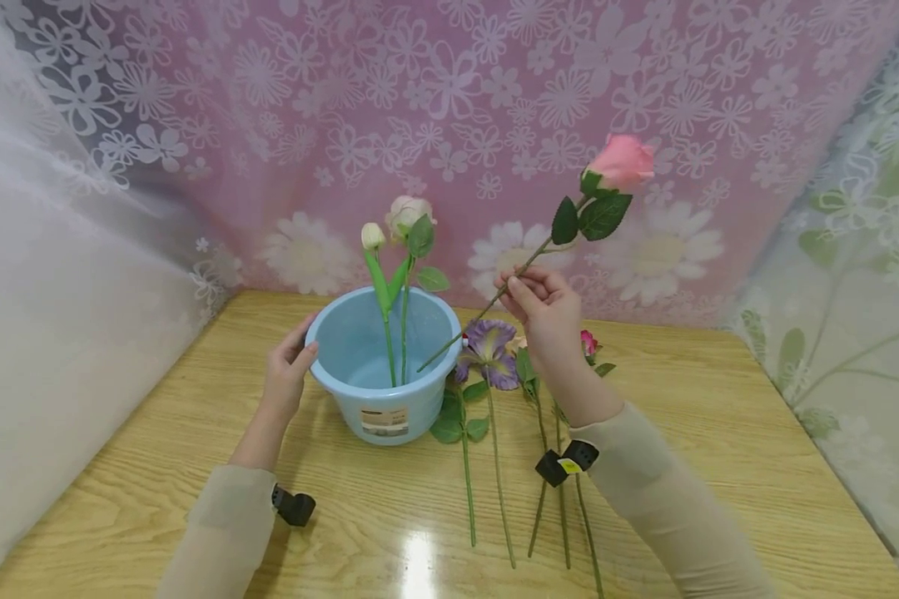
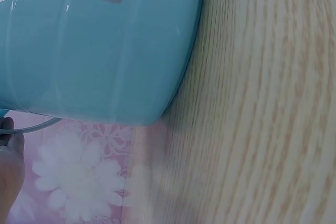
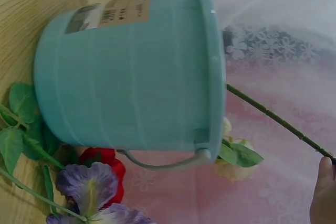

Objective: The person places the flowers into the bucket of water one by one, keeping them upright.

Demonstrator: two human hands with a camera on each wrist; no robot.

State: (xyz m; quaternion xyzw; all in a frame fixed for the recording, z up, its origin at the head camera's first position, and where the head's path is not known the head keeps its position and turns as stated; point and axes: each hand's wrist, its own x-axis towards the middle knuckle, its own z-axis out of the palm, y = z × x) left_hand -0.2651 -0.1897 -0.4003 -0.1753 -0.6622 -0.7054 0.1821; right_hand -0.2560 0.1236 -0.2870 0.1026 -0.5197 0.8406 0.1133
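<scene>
A light blue bucket (image 1: 385,408) with a paper label stands on the wooden table. My left hand (image 1: 288,366) grips its rim on the left side, thumb toward me. In my right hand (image 1: 547,312) a pink rose (image 1: 622,165) is pinched by the stem between thumb and fingers, tilted, its bloom up to the right. The stem's lower end overlaps the bucket's opening in the head view; the right wrist view shows the stem (image 3: 278,119) reaching past the rim. Inside the bucket stand a white tulip (image 1: 373,236) and a cream rose (image 1: 408,215), leaning on the back.
Right of the bucket, several flowers lie on the table (image 1: 682,466), stems toward me: a purple iris (image 1: 490,353), a magenta flower (image 1: 588,342) and a red bloom (image 3: 118,177). A pink floral curtain (image 1: 449,108) hangs behind, with white sheer curtain (image 1: 82,274) at the left.
</scene>
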